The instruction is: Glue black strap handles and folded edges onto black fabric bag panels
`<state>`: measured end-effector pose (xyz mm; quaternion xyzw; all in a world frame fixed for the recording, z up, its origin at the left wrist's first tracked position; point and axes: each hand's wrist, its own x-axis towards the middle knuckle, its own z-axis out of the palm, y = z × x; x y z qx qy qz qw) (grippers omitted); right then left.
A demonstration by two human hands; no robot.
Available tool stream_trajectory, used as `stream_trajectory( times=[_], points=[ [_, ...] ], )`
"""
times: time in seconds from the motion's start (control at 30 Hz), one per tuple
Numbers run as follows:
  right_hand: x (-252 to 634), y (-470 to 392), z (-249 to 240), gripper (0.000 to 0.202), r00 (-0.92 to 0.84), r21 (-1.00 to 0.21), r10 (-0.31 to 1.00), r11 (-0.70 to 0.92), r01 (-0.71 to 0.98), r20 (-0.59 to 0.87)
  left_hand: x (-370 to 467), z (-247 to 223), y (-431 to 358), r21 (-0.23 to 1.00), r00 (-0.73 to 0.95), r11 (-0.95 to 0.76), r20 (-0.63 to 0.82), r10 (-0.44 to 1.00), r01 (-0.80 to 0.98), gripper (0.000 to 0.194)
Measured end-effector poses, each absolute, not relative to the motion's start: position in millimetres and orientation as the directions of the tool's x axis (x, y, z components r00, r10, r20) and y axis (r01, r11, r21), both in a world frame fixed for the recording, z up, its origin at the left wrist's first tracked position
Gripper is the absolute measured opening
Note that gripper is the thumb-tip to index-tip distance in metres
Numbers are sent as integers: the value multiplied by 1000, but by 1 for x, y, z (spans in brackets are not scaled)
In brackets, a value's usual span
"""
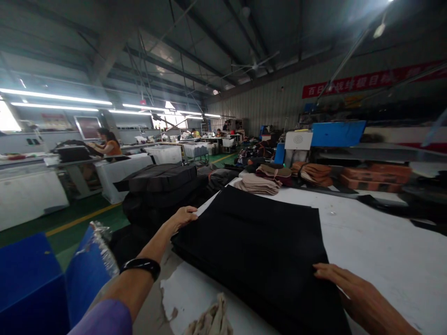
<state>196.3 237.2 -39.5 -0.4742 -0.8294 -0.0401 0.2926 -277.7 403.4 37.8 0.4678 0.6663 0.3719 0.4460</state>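
A stack of black fabric sheets (258, 242) lies on the white tabletop, between my two hands. My left hand (183, 217) grips the stack's left edge, fingers closed over its top. At the right edge, my right hand (344, 281) holds the fabric with its fingers bent against the side; part of the grip is hidden below the edge. Near the table's front edge, a crumpled beige cloth (211, 321) lies just below the stack.
Beyond the stack are beige cut pieces (258, 184) and rust-brown bundles (312, 173). Dark fabric piles (162, 179) stand left of the table. A blue bin (31, 284) is at lower left. A co-worker (110, 144) sits at a far table.
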Motion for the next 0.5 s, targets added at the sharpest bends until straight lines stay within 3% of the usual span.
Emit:
stream_trajectory(
  times=[0.27, 0.5],
  points=[
    [192, 240, -36, 49, -479, -104, 777, 561, 821, 408, -280, 38, 388, 908, -151, 102, -44, 988, 407, 21],
    [183, 242, -16, 48, -486, -211, 815, 560, 801, 317, -284, 35, 385, 839, -164, 40, 59, 985, 543, 15]
  ],
)
